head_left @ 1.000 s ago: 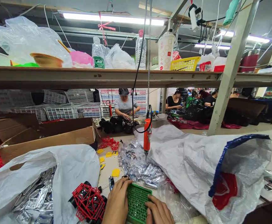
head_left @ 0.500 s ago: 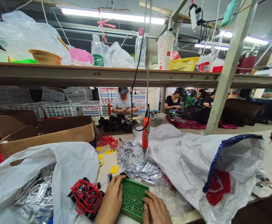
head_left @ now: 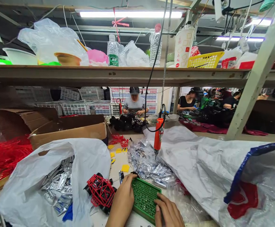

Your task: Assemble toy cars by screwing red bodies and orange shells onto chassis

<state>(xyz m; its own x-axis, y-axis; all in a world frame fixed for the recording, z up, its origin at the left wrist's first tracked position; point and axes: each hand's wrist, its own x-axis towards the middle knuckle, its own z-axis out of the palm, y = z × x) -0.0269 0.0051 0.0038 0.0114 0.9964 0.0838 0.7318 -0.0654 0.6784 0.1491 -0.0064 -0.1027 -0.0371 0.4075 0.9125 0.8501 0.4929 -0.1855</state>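
Between my hands, a green plastic tray (head_left: 145, 197) with a grid of small holes lies on the bench, slightly turned. Tiny shiny pieces like screws fill many holes. My left hand (head_left: 125, 197) grips its left edge, fingers at the far left corner. My right hand (head_left: 167, 210) holds the right edge, its thumb and fingers bent over the rim. Just left of my left hand sits a red-framed toy car chassis (head_left: 100, 191) with black wheels. An orange electric screwdriver (head_left: 158, 134) hangs tip down beyond the tray.
A white sack (head_left: 87, 157) of silver packets opens at left, beside red parts (head_left: 5, 157) and a cardboard box (head_left: 68, 134). Clear bags of packets (head_left: 151, 167) lie behind the tray. Another white sack (head_left: 194, 157) covers the right. A shelf (head_left: 128, 75) crosses above; people work beyond.
My view has swung left, so the scene sits further right in the picture. Both hands stay on the green tray. The person opposite has moved their hands apart.
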